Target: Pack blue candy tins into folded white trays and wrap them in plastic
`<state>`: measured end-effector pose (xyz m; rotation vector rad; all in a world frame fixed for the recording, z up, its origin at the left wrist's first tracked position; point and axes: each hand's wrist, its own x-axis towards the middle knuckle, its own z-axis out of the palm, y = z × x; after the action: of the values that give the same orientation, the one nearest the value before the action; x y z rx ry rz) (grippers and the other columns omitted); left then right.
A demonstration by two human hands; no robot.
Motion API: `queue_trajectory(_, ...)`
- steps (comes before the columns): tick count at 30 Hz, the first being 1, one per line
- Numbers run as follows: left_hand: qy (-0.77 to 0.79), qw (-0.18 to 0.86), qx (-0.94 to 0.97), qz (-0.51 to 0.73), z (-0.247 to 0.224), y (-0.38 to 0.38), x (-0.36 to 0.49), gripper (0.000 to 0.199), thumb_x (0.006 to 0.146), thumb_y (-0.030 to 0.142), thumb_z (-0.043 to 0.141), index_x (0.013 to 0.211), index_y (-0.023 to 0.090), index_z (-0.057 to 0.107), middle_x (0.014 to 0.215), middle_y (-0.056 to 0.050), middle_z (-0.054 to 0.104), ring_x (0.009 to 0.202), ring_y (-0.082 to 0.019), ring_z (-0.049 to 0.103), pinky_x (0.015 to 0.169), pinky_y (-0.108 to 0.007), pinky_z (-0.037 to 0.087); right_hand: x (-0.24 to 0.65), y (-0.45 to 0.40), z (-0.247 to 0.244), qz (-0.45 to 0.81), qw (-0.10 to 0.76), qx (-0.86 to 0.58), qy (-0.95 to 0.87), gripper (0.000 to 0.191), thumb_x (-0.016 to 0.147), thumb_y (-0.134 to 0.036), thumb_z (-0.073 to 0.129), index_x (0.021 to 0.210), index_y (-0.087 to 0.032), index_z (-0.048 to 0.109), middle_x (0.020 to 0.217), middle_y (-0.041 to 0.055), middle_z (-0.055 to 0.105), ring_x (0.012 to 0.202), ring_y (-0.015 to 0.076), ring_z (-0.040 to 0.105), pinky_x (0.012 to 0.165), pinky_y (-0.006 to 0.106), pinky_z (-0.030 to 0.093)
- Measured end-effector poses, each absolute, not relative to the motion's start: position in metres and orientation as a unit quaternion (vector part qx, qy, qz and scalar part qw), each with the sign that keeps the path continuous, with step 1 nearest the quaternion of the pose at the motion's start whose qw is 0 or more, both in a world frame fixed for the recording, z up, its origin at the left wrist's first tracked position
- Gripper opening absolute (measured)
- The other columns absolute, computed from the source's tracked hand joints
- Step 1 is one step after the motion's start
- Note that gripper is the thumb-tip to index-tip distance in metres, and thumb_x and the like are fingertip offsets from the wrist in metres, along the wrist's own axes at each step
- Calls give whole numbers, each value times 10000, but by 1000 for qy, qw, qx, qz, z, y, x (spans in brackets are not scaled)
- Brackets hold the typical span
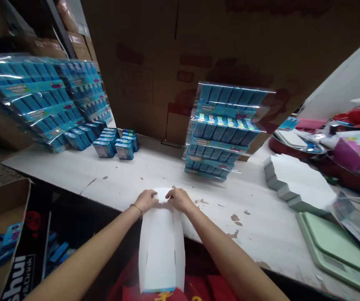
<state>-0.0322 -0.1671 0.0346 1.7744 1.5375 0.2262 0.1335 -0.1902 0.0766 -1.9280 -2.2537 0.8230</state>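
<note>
A partly folded white cardboard tray [160, 251] stretches from the table's front edge toward my body, its inner side up and a strip of blue print at the near end. My left hand [147, 200] pinches the left corner of its far end. On the opposite corner, my right hand [179, 200] grips the same end with bent fingers. Between the two hands a small white end flap [161, 195] stands up. Both thumbs lie close to this flap.
Wrapped stacks of blue candy boxes [220, 129] stand ahead and at left [36, 100]. Small blue boxes [106, 144] sit in rows nearby. At right are white folded cardboard [299, 179] and a green scale [339, 246]. An open carton [1, 200] is at lower left.
</note>
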Motion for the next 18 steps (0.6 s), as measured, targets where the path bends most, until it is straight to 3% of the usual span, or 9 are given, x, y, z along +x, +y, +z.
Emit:
queue_trajectory(2,613,389,680,103,32,-168,-32,438,612,219,591,1027,82,574,875,-79,626,794,-174,569,662,-223,407,134,-192,78,272,38,-636,-721,317,684,-121,518,956,-237,631,873,13,652,841,148,561,705,210,362)
queue_trajectory(4,618,404,665,111,33,-170,-34,496,613,238,604,1074,73,526,901,-84,617,777,-165,574,647,-222,420,134,-194,78,277,45,-646,-710,391,679,-119,525,1049,-237,577,867,7,647,836,145,560,708,212,366)
queue_trajectory(7,610,434,653,113,35,-170,-38,468,635,254,598,1062,81,514,858,-67,626,690,-138,582,581,-211,429,135,-196,75,285,55,-659,-694,546,680,-146,535,1213,-216,438,861,6,641,829,144,563,714,218,375)
queue_trajectory(10,598,438,662,110,37,-168,-39,310,646,247,583,921,104,581,760,-38,629,647,-134,572,564,-214,420,136,-193,70,293,71,-691,-658,706,659,-208,581,1306,-166,301,995,53,604,893,161,547,745,230,378)
queue_trajectory(12,599,418,674,109,39,-168,-39,177,634,250,586,762,130,611,690,-17,615,656,-143,559,586,-223,408,136,-190,66,311,70,-701,-638,599,657,-229,587,1227,-147,420,1053,85,574,910,172,537,739,230,378)
queue_trajectory(15,600,382,695,109,47,-171,-38,175,634,331,596,632,157,607,628,-9,596,667,-159,541,609,-236,384,136,-189,66,355,47,-682,-638,245,713,-301,542,881,-145,628,872,67,620,783,164,551,651,224,379)
queue_trajectory(18,588,349,722,107,57,-178,-37,385,735,496,454,646,161,621,649,-43,618,677,-183,553,623,-261,376,141,-191,71,401,39,-670,-623,389,773,-465,444,733,-133,641,706,51,613,657,146,532,567,224,367)
